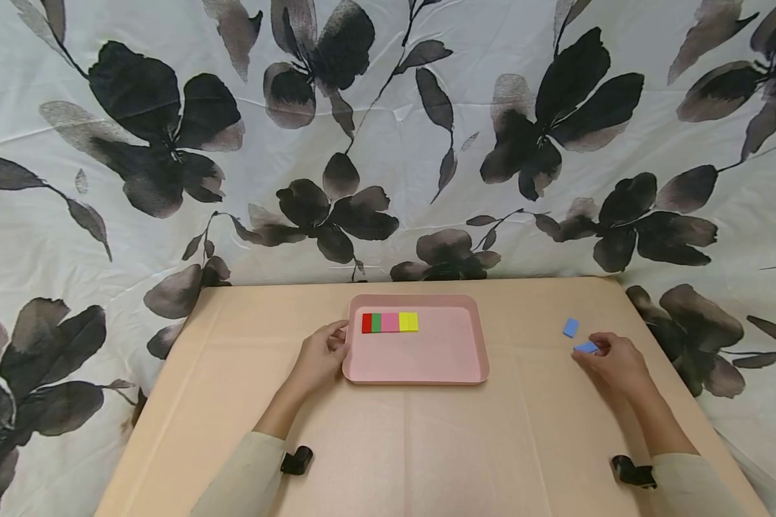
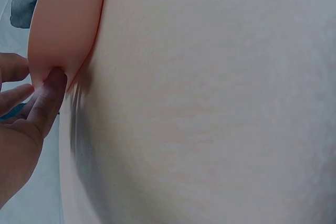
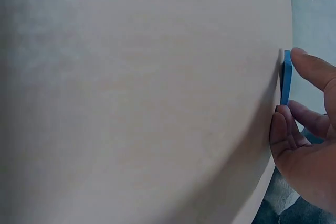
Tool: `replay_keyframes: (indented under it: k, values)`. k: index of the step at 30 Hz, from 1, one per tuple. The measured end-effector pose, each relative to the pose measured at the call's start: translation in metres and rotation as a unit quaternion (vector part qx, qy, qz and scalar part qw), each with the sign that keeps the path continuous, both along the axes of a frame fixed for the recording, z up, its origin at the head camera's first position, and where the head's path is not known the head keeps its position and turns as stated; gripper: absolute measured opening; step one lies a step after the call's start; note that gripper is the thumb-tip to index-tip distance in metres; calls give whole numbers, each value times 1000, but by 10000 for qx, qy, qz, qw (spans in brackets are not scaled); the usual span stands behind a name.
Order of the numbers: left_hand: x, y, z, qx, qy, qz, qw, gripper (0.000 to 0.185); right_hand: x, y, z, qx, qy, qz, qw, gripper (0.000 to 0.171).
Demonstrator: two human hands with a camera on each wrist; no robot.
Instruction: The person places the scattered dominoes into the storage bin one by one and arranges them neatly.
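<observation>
A pink tray [image 1: 420, 359] lies on the table with a row of red [image 1: 366, 323], green [image 1: 376, 323], pink [image 1: 390, 323] and yellow tiles [image 1: 409, 322] near its upper left. My left hand [image 1: 322, 355] holds the tray's left rim; in the left wrist view the thumb [image 2: 48, 95] presses against the outer wall. At the right, my right hand [image 1: 617, 362] pinches a blue tile [image 1: 585, 347] just at the table surface. That blue tile [image 3: 286, 77] shows edge-on between thumb and fingers in the right wrist view. Another blue tile [image 1: 571, 328] lies just beyond it.
The light wooden-coloured table [image 1: 459, 445] has its far edge behind the tray and its right edge near my right hand. A white cloth with dark flowers [image 1: 388, 143] hangs behind and spreads past both sides. Black wrist cameras [image 1: 297, 461] sit at both cuffs.
</observation>
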State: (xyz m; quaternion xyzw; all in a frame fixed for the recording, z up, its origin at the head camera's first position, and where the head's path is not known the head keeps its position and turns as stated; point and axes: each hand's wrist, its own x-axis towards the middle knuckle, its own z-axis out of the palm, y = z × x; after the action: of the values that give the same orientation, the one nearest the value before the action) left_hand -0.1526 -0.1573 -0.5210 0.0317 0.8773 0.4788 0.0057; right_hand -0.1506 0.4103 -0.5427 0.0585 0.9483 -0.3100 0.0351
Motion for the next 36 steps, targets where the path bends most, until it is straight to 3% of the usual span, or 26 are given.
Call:
replay_keyframes:
  k: [19, 36]
  values:
    - [-4, -2, 0, 21, -74, -60, 10000, 50, 1, -5, 1, 202, 166, -221, 9994, 60]
    - [-4, -3, 1, 40, 25, -108, 9999, 50, -4, -21, 17, -192, 556, -162, 9981, 62]
